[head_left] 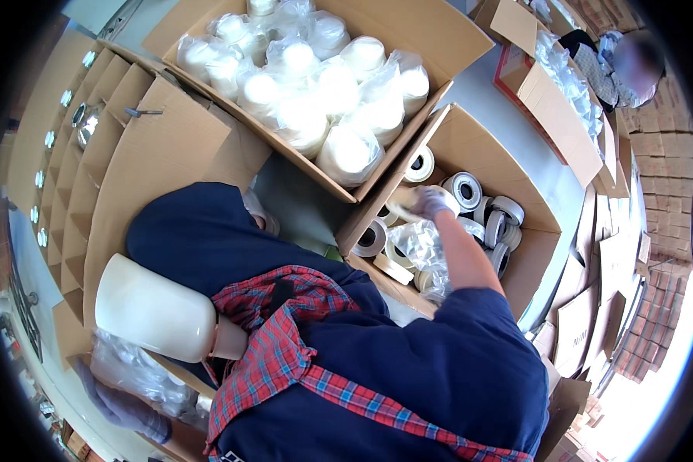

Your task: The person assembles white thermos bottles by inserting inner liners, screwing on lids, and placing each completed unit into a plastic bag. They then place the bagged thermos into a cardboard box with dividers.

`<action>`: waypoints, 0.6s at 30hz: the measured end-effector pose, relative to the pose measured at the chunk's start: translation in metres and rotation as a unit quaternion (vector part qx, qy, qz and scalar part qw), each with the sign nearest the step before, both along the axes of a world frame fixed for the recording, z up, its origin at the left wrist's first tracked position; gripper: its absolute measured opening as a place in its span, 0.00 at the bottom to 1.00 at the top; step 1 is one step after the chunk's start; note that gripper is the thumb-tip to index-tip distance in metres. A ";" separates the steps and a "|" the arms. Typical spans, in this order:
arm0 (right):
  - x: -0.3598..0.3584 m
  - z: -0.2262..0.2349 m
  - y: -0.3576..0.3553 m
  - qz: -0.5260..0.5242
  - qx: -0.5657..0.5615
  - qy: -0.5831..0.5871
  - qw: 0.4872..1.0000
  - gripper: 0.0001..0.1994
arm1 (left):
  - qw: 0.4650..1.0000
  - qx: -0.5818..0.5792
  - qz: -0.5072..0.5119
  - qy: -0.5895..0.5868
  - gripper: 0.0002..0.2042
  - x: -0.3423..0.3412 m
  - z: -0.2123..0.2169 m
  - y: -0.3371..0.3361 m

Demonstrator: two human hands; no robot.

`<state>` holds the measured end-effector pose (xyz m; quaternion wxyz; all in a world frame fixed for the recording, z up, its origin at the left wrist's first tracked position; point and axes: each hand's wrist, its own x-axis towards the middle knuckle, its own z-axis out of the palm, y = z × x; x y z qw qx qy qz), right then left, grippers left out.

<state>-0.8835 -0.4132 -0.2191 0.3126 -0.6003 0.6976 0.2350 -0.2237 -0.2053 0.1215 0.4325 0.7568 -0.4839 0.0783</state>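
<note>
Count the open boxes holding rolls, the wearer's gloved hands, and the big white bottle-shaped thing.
Open boxes holding rolls: 2, the box of bagged white rolls and the box of loose tape rolls
Gloved hands: 2, the left hand and the right hand
White bottle-shaped thing: 1
Total: 5

- Head view: one fisheye camera, high, looking steeply down over a person's back (408, 362).
- Near the body; boxes (470, 146) lie beyond, ahead.
- Edges bend and darken at the rim.
</note>
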 end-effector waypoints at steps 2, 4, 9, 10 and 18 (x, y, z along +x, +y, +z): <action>-0.037 0.049 -0.012 -0.071 -0.044 -0.021 0.996 0.37 | 0.999 0.012 -0.006 -0.034 0.23 -0.010 0.004 0.008; -0.022 0.145 -0.032 -0.049 -0.160 0.063 0.984 0.33 | 0.999 0.002 -0.032 -0.010 0.22 -0.017 -0.002 0.011; 0.165 0.334 -0.029 0.103 -0.638 -0.175 0.743 0.22 | 0.792 0.145 -0.348 0.480 0.36 -0.114 -0.002 -0.052; 0.206 0.341 -0.026 0.225 -0.649 -0.242 0.685 0.21 | 0.714 0.104 -0.421 0.550 0.40 -0.126 -0.012 -0.070; 0.439 0.373 0.004 0.476 -0.360 -0.631 0.496 0.29 | 0.729 -0.141 -0.245 0.624 0.36 -0.069 -0.003 -0.056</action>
